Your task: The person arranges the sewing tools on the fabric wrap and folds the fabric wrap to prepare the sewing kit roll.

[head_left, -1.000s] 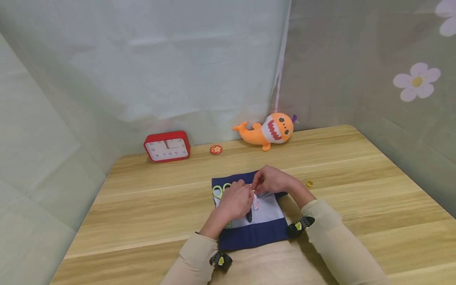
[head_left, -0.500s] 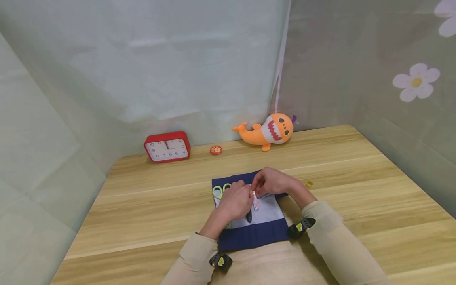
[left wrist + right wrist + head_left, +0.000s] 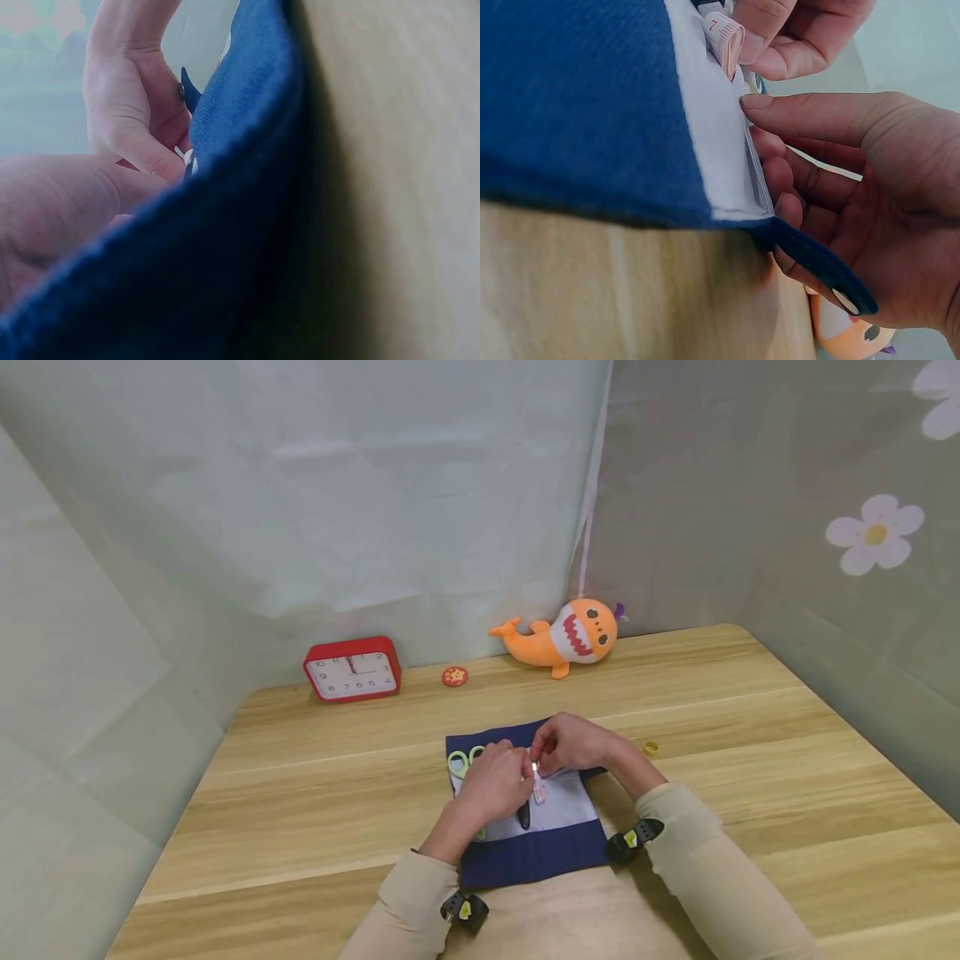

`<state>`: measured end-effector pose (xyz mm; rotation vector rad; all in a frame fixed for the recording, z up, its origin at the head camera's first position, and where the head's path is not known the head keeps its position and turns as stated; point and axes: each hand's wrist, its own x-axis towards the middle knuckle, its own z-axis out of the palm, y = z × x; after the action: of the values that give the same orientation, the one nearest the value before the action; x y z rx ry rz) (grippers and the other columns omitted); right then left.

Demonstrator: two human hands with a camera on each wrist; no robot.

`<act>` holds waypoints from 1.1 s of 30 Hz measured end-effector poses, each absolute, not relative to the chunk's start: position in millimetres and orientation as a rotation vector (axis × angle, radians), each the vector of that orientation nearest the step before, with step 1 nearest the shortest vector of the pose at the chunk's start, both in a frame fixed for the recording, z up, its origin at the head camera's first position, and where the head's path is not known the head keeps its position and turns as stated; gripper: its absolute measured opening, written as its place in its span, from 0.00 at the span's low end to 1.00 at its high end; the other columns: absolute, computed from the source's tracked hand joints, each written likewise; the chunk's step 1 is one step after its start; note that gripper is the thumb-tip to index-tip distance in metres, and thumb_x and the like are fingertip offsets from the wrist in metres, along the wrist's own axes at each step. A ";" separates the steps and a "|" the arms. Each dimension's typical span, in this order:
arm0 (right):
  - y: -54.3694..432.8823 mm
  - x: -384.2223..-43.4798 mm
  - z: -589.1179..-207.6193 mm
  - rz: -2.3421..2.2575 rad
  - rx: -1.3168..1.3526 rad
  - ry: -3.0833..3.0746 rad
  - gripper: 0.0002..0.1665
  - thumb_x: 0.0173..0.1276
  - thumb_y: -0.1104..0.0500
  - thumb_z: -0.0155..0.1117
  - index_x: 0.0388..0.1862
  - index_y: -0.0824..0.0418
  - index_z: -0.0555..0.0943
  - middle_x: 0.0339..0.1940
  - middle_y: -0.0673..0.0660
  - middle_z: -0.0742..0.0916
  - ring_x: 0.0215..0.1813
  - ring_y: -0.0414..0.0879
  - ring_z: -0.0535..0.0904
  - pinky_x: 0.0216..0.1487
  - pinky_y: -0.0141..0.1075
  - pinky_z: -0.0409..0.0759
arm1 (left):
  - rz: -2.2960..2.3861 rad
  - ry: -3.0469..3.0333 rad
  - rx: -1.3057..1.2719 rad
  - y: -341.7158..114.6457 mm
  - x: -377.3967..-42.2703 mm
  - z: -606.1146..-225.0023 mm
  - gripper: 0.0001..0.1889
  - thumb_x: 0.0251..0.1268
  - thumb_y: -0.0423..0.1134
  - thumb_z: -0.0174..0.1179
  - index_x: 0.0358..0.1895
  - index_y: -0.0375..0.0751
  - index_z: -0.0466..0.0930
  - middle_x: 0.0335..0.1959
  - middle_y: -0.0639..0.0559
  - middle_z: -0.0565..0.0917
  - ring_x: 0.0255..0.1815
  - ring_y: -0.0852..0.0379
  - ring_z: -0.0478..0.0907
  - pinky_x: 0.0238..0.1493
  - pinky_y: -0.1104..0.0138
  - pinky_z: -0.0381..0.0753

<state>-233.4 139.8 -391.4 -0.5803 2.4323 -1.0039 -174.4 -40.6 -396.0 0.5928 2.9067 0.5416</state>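
A navy cloth case (image 3: 534, 857) with a white lining lies unfolded under both hands. Near its middle is a folded measuring tape (image 3: 725, 41), white and pinkish, its pale end showing between the hands in the head view. My left hand (image 3: 497, 781) pinches the tape's upper part, thumb against it in the right wrist view. With thumb and fingers, my right hand (image 3: 572, 742) grips the white lining's far edge, beside a navy strap (image 3: 817, 262) with a metal snap. Green-handled scissors (image 3: 458, 765) and a black handle (image 3: 524, 815) lie in the case, partly hidden by my left hand.
A red clock (image 3: 352, 670), a round red badge (image 3: 454, 676) and an orange plush shark (image 3: 562, 635) sit along the table's back edge. To the right of my right hand lies a small yellow ring (image 3: 651, 748). Cloth walls stand behind and at both sides.
The tape has shifted slightly toward the near side, and more of its pale end shows between the fingers. My right hand has moved down a little; my left hand stays nearly still.
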 end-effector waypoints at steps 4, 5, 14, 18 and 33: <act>139.6 -233.4 -390.5 -1.003 -0.590 2.428 0.08 0.64 0.72 0.73 0.38 0.60 0.88 0.31 0.52 0.86 0.33 0.44 0.77 0.36 0.34 0.75 | 0.544 2.909 0.597 -41.1 -175.2 -396.3 0.08 0.73 0.39 0.65 0.33 0.46 0.81 0.33 0.53 0.77 0.42 0.53 0.72 0.45 0.63 0.71; 139.7 -233.3 -390.3 -1.005 -0.590 2.425 0.08 0.64 0.72 0.73 0.38 0.60 0.88 0.31 0.52 0.86 0.33 0.44 0.77 0.36 0.34 0.75 | 0.544 2.910 0.600 -41.1 -175.4 -396.3 0.08 0.73 0.39 0.65 0.33 0.46 0.81 0.33 0.53 0.77 0.42 0.53 0.72 0.45 0.63 0.71; 141.7 -232.5 -391.7 -0.996 -0.607 2.422 0.07 0.65 0.71 0.72 0.37 0.61 0.87 0.30 0.52 0.85 0.33 0.44 0.77 0.36 0.33 0.74 | 0.552 2.918 0.624 -40.7 -174.8 -396.5 0.08 0.73 0.39 0.65 0.32 0.46 0.81 0.32 0.53 0.77 0.42 0.52 0.72 0.45 0.63 0.71; 141.9 -232.2 -391.4 -0.985 -0.599 2.424 0.07 0.65 0.71 0.72 0.37 0.61 0.87 0.30 0.52 0.85 0.33 0.44 0.77 0.36 0.33 0.74 | 0.554 2.919 0.624 -40.7 -175.2 -397.1 0.08 0.73 0.39 0.65 0.32 0.46 0.81 0.32 0.53 0.77 0.42 0.52 0.72 0.44 0.63 0.71; 207.1 -225.2 -372.0 -1.180 -0.398 2.704 0.09 0.74 0.60 0.68 0.48 0.63 0.88 0.43 0.57 0.90 0.42 0.49 0.80 0.44 0.38 0.80 | 0.578 3.000 0.649 -38.0 -173.6 -395.5 0.05 0.72 0.41 0.66 0.37 0.46 0.87 0.38 0.51 0.81 0.46 0.50 0.75 0.46 0.60 0.77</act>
<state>-225.2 207.1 -372.0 -0.3983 2.7040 -1.1796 -173.6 -38.0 -395.5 0.6485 3.0000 0.5775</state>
